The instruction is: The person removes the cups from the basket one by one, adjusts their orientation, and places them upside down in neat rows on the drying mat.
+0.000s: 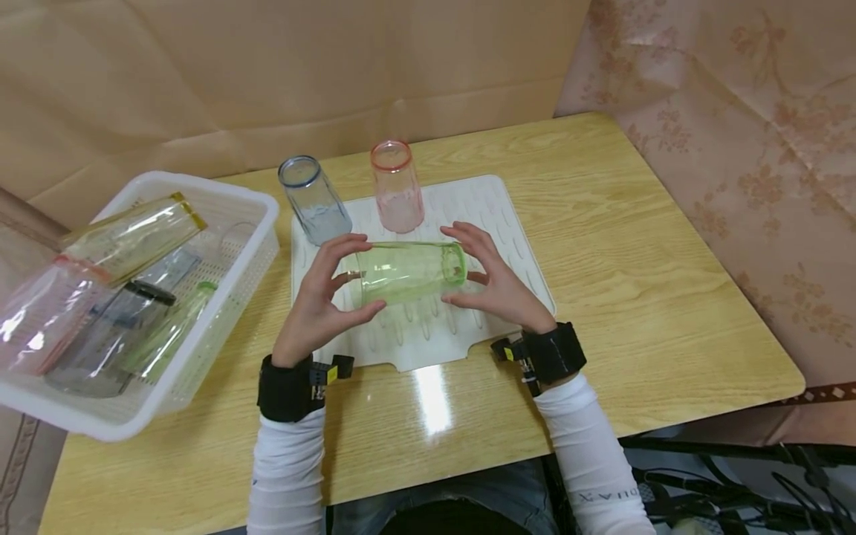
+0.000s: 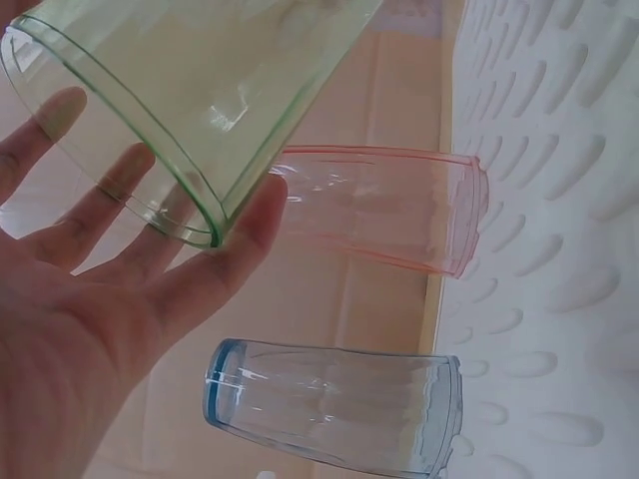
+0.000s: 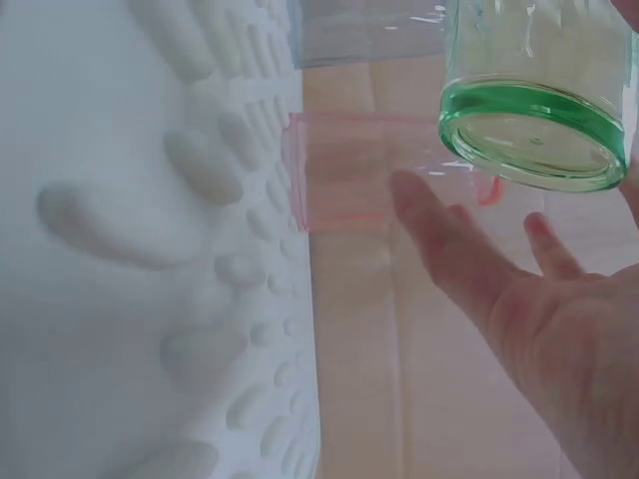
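A clear green drinking glass lies on its side in the air above a white ridged drying mat. My left hand holds it at the rim end, thumb on the near side. In the left wrist view some fingers show through the green wall. My right hand is spread around the base end, its fingers lightly bent. The right wrist view shows those fingers just short of the thick green base. Behind, a blue glass and a pink glass stand upside down on the mat.
A white plastic basket stands on the left of the wooden table, holding several clear tinted containers, among them a yellow-edged one and a pink one. A tan cloth hangs along the table's back edge.
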Demonstrator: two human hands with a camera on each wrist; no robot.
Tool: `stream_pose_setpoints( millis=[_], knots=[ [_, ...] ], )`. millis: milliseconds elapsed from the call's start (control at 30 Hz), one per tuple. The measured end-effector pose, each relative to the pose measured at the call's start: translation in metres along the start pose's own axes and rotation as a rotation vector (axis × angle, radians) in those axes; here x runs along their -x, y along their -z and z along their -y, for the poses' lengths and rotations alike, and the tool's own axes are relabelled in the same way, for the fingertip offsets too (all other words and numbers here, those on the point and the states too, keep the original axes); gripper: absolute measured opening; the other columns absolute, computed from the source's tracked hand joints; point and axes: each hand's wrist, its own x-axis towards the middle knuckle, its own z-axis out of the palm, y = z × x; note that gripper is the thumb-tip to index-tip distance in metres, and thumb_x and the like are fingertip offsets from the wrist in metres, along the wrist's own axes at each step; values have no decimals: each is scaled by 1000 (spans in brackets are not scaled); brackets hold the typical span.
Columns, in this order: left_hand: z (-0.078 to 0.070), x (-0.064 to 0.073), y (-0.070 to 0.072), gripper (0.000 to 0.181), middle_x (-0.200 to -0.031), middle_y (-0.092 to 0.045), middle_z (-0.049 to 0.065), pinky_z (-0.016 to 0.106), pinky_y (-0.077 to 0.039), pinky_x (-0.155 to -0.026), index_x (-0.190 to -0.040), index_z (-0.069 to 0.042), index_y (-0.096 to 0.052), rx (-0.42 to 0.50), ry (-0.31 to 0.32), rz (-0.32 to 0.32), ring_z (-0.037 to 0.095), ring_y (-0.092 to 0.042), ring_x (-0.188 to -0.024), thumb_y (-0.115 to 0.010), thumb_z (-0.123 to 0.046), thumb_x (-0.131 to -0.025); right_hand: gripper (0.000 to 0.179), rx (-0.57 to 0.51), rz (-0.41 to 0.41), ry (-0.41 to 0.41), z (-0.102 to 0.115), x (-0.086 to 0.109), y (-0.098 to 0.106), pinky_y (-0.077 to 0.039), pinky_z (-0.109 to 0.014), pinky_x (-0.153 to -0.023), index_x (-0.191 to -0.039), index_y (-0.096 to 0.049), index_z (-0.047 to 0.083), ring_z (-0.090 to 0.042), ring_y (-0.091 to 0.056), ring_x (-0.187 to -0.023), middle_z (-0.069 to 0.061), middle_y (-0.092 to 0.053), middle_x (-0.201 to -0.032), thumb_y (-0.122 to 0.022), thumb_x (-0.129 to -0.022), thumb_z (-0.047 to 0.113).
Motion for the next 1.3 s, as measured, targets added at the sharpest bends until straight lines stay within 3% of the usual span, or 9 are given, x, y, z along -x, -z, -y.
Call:
stream_pose_setpoints(
  millis=[133, 233, 367, 500, 733, 1033, 1300],
  knots=[
    [17, 3, 0, 76, -140, -36, 22, 40, -50, -88, -133, 7, -43, 41, 17, -8, 24, -39, -126, -78, 18, -67, 82, -11, 5, 12, 2, -2, 0, -39, -58, -97, -148, -37, 15, -22, -19, -140, 1, -16, -155, -78, -79, 0],
    [27, 5, 0, 78, -141, -37, 19, 46, -50, -88, -135, 2, -44, 71, 8, -8, 24, -39, -127, -79, 16, -67, 78, -15, 23, 20, 4, -3, 0, -41, -56, -95, -146, -40, 13, -20, -21, -139, -2, -18, -155, -77, -80, 0],
    [32, 6, 0, 78, -142, -37, 18, 51, -49, -88, -136, 1, -44, 113, -18, -6, 27, -40, -126, -78, 16, -68, 75, -46, 61, 29, 3, -4, 0, -46, -54, -90, -145, -41, 9, -23, -24, -138, -8, -17, -155, -76, -79, -4],
    [34, 8, 0, 79, -141, -37, 17, 47, -49, -90, -136, 2, -43, 145, -22, -5, 30, -39, -126, -77, 19, -67, 74, -74, 97, 35, 2, -5, -2, -52, -48, -82, -143, -41, 7, -26, -29, -135, -7, -19, -154, -75, -79, -8],
    [37, 10, 0, 80, -141, -36, 20, 48, -49, -90, -136, 4, -41, 184, -30, -1, 30, -37, -127, -75, 22, -66, 72, -105, 105, 30, 4, -5, -3, -56, -37, -67, -143, -43, 12, -23, -46, -119, -2, -33, -147, -75, -80, -4],
    [38, 12, -2, 75, -141, -35, 18, 38, -49, -92, -135, 4, -38, 198, -4, 0, 29, -35, -130, -71, 22, -70, 69, -87, 83, 57, 2, -7, -2, -56, -40, -68, -140, -48, 13, -24, -52, -111, -1, -42, -141, -77, -79, -2],
    [44, 15, -5, 74, -142, -36, 11, 41, -48, -93, -135, 3, -37, 198, 21, 11, 28, -35, -132, -71, 20, -72, 66, -15, 62, 32, 15, -5, 1, -54, -40, -75, -137, -50, 7, -22, -50, -114, -4, -44, -141, -78, -77, -4]
  ],
)
